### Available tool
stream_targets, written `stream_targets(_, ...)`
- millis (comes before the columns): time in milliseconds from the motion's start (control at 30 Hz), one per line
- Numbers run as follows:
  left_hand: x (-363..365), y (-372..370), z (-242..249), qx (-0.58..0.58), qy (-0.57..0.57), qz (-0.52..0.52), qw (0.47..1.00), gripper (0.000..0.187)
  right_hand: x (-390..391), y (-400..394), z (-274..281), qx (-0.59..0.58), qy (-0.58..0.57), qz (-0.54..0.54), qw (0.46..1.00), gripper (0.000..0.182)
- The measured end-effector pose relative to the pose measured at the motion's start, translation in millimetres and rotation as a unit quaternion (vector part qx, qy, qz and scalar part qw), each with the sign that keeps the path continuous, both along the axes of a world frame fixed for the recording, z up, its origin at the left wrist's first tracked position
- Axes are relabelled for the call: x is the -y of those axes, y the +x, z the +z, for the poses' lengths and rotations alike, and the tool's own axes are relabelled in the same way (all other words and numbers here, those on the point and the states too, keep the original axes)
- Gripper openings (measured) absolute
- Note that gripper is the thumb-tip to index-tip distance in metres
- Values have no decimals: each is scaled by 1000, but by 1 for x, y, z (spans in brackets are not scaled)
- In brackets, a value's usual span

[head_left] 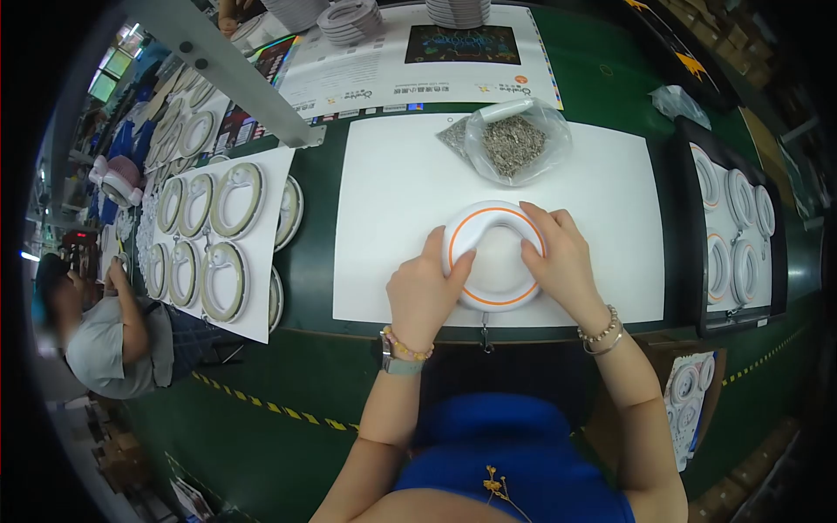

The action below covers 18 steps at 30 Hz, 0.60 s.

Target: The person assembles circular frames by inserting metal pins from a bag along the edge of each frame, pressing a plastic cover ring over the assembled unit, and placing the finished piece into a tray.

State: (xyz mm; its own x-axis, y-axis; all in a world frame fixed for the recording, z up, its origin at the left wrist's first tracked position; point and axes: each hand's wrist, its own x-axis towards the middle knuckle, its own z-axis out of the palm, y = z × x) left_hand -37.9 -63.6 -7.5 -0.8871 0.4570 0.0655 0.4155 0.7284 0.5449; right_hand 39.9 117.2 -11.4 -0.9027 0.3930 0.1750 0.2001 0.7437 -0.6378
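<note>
One orange-striped white ring [488,212], over the worktop [384,209] at 12 o'clock, is clasped at its 9 and 2 o'clock by the half-closed left hand [423,292] and right hand [565,261], judged largely assembled but not yet released; completion of the framed rings [745,272] at 3 o'clock cannot be told.

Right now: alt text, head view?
Left hand and right hand grip a white, orange-striped ring over a white sheet. Beyond it, a clear bag holds small grayish pieces; more rings lie on a white board at left and a black tray at right.
</note>
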Motion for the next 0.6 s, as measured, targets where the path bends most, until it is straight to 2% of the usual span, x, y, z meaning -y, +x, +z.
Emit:
stream_targets(67, 1, 0, -3, -20, -4, -3, 1000, 49, 0, 0, -1, -15, 1, 5, 1000, 46)
stream_targets(167, 0, -1, 2, 51, 7, 5, 999, 48, 0, 1, -2, -19, -10, 3, 1000, 46)
stream_targets(600, -2, 0, 5, 53, 3, 13, 999, 47, 1, 1, -3, -28, 4, 1, 1000, 47)
